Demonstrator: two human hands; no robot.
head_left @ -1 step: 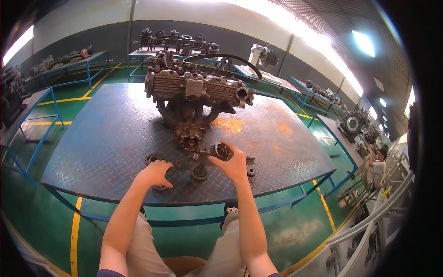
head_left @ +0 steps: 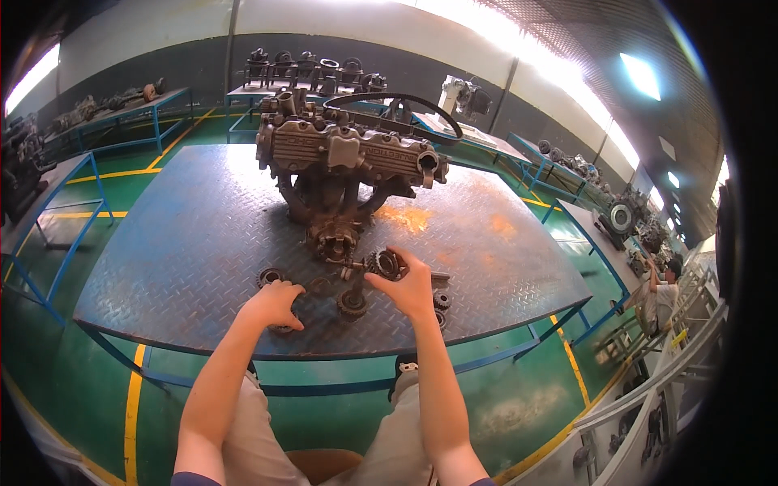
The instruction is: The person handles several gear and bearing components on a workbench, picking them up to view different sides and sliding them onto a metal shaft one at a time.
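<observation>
A rusty engine assembly [head_left: 348,154] stands in the middle of a steel tread-plate table [head_left: 162,259]. My right hand [head_left: 412,290] is raised just in front of it and grips a dark toothed gear [head_left: 386,262]. My left hand [head_left: 274,304] rests palm down on the table over a round part that it mostly hides. Loose gears lie around both hands: one ring [head_left: 270,277] beside the left hand, one gear [head_left: 352,303] between the hands, another [head_left: 442,300] right of my right hand.
Blue-framed benches with more engine parts stand at the back [head_left: 316,73] and along the left [head_left: 105,101]. A row of machinery [head_left: 624,215] runs down the right side. A person [head_left: 660,296] crouches at the right. The floor is green with yellow lines.
</observation>
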